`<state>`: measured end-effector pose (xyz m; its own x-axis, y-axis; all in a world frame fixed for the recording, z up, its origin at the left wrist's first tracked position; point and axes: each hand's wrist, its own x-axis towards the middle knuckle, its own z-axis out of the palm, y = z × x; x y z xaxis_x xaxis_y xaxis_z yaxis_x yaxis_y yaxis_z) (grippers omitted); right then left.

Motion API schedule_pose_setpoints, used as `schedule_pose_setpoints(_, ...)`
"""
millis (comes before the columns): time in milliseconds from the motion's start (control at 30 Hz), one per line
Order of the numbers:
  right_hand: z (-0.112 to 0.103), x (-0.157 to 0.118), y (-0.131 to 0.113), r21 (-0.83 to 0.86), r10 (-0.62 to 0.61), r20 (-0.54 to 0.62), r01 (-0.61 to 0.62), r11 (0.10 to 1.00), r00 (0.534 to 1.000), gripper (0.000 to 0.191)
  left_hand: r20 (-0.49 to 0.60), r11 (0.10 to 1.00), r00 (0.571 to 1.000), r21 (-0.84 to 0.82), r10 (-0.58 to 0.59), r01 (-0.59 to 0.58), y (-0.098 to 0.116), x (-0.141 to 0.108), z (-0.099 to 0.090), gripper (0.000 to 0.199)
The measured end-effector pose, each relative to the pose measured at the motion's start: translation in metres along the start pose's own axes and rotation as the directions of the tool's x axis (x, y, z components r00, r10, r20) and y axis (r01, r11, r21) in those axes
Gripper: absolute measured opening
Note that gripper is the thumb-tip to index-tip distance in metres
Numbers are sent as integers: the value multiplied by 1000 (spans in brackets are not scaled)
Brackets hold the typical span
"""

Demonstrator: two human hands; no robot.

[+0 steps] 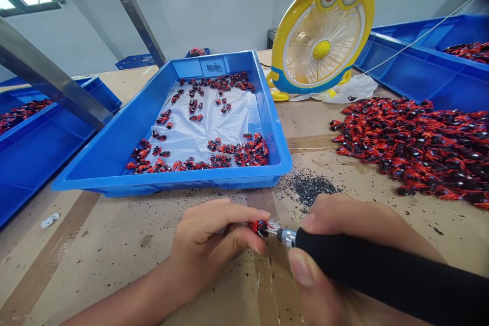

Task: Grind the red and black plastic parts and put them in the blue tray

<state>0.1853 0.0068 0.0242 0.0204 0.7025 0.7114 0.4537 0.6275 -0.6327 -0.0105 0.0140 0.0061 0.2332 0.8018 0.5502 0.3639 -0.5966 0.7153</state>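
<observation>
My left hand (214, 239) pinches a small red and black piece (260, 226) between thumb and fingers, low in the middle of the view. From the right, my right hand (336, 249) grips a black rotary tool (367, 265) with a silver collar. The tool's thin metal tip meets the black end of the piece. Just beyond my hands is a blue tray (171, 183) lined with white plastic, holding scattered red and black pieces (252, 152).
A large pile of red and black pieces (416, 147) lies on the table (126, 244) at the right. Black shavings (313, 188) lie beyond my right hand. A yellow fan (321, 51) stands behind. More blue trays (38, 155) flank both sides; a metal post rises at the left.
</observation>
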Motion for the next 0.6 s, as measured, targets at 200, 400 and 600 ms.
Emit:
schedule_pose_setpoints(200, -1, 5, 7, 113, 78, -65, -71, 991, 995, 20, 1, 1000, 1000, 25, 4, -4, 2, 3, -2, 20)
schedule_pose_setpoints(400, -4, 7, 8, 129, 100, -47, -93, 987, 994, 23, -18, 998, 999, 55, -29, 30, 0, 2, 0, 22)
schedule_pose_setpoints(600, -17, 5, 19, 144, 66, 54, -74, 987, 996, 14, -23, 988, 989, -64, -145, 143, 0, 1, 1, 28)
